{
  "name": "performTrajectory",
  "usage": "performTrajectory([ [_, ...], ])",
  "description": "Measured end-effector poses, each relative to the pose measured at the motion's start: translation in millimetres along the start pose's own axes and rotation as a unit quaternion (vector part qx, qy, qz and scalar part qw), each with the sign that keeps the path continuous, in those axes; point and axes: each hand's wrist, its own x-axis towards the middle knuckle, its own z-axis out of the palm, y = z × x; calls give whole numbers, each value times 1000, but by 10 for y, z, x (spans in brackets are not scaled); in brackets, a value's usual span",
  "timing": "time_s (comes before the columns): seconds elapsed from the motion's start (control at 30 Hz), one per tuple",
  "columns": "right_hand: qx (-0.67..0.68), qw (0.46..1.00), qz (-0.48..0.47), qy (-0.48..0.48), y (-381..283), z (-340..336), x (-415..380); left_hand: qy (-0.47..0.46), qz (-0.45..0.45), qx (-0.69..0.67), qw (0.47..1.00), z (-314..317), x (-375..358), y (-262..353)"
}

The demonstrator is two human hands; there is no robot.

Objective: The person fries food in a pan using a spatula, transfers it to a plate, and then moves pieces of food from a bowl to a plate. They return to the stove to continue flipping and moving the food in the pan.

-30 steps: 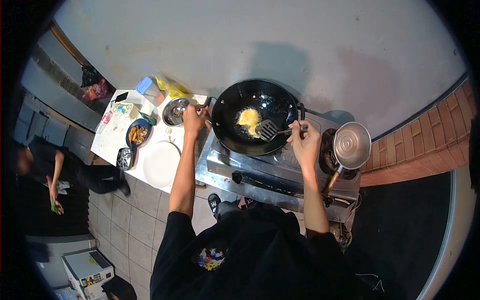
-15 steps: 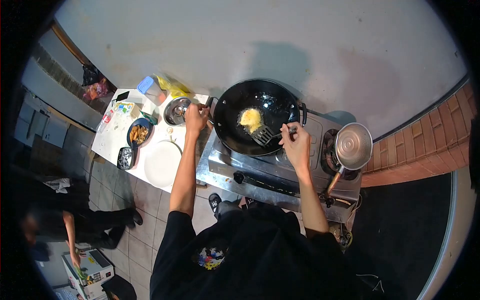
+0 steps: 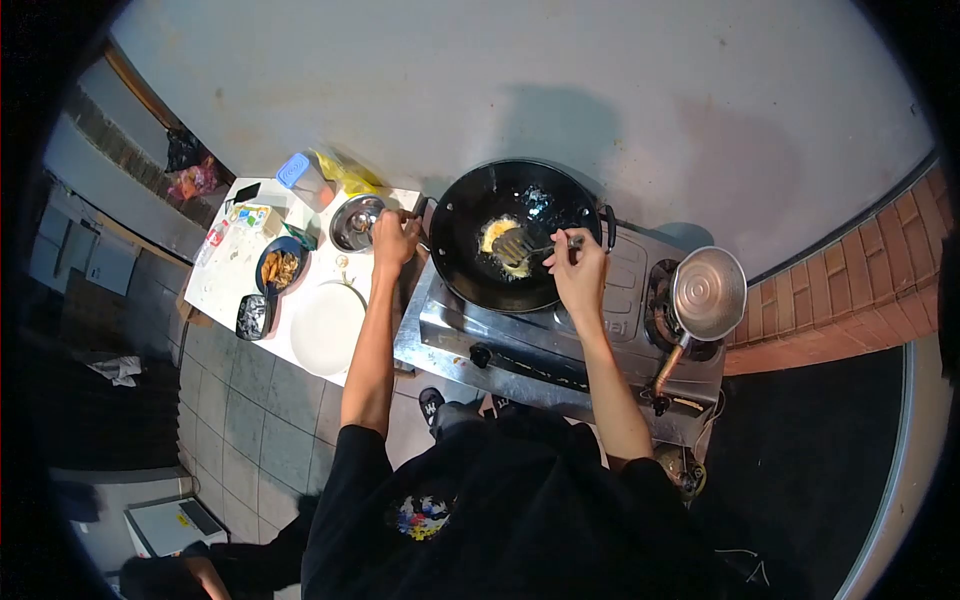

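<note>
A black wok [image 3: 470,282] sits on the stove, with a yellow egg [image 3: 497,229] frying in its oil. My right hand [image 3: 580,272] is closed on the handle of a dark slotted spatula [image 3: 515,246]. The spatula's head lies over the egg and hides much of it. On the wok's left side, my left hand [image 3: 394,240] is closed at the wok's loop handle, the fingers partly covering it. A steel bowl [image 3: 346,238] stands just beside that hand.
A saucepan [image 3: 708,292] stands on the right burner of the gas stove [image 3: 450,335]. The white table [image 3: 215,285] at left holds a white plate [image 3: 328,330], a dark bowl of fried food [image 3: 279,265], a black container [image 3: 253,317] and a blue-lidded box [image 3: 297,173]. Another person crouches at lower left.
My right hand has shifted slightly up and left, bringing the spatula from the egg's lower edge onto it. My left hand stays nearly still. The other person has moved lower in view.
</note>
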Motion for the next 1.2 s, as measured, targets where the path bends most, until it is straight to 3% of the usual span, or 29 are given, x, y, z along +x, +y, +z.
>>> performTrajectory([
  [0.23, -23, 999, 1, 22, 262, 166, -109, 12, -3, -18, 1000, 4, -18, -11],
  [0.3, -32, 998, 49, 21, 248, 135, -143, 10, -13, -24, 1000, 9, -27, -2],
  [0.47, -38, 999, 24, 23, 263, 86, -201, 16, -21, -42, 999, 5, -34, 82],
  [0.67, 80, 997, -21, -5, 105, -65, -198, 42, -52, -46, 997, -35, -26, 99],
  [0.83, 80, 996, -31, -21, -90, -336, -189, 52, -69, -22, 996, -265, -98, 206],
  [1.0, 23, 990, -75, -114, -167, -550, -150, -7, -116, -23, 993, -422, -171, 205],
  [1.2, -38, 959, -160, -230, -352, -695, -204, 17, -117, -38, 992, -517, -260, 129],
])
